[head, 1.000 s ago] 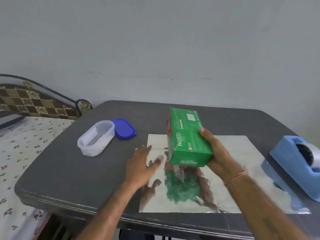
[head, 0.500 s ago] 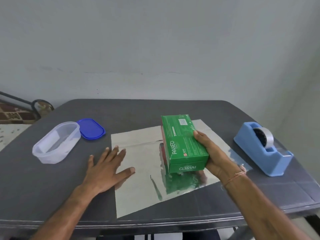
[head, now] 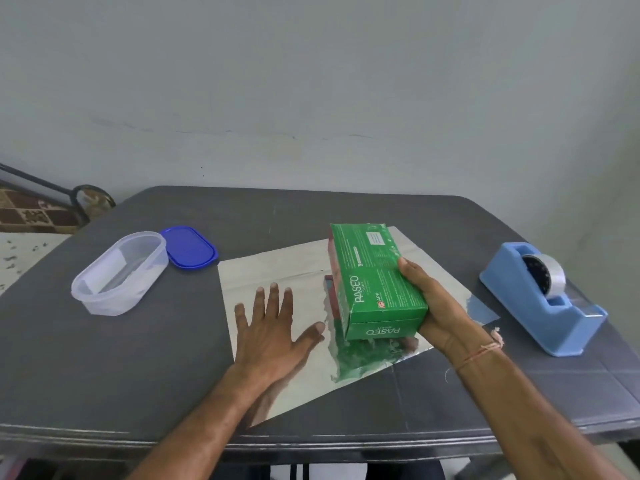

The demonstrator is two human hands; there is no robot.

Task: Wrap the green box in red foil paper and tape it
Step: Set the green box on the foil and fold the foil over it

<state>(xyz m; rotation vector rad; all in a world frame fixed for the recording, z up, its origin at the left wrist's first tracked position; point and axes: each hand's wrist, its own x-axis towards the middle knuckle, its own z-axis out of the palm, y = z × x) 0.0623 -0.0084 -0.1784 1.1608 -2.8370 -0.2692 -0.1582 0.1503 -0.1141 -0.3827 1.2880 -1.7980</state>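
Dark grey table [head: 104, 375]: the shiny foil sheet [head: 277, 271], silver face up, lies skewed, near corner close to the front edge. The table is bare from the sheet's left edge to a clear plastic tub [head: 119, 271] and blue lid [head: 188, 245]. A blue tape dispenser [head: 540, 306] stands near the right edge. The green cardboard box [head: 374, 282] sits over the sheet's right half, long axis pointing away from the person. The right hand [head: 433, 306] grips its right side. The left hand [head: 273, 334] lies flat on the foil, fingers spread, just left of the box.

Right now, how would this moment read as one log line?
left hand: flat on foil | right hand: holds box over foil | tape dispenser: untouched
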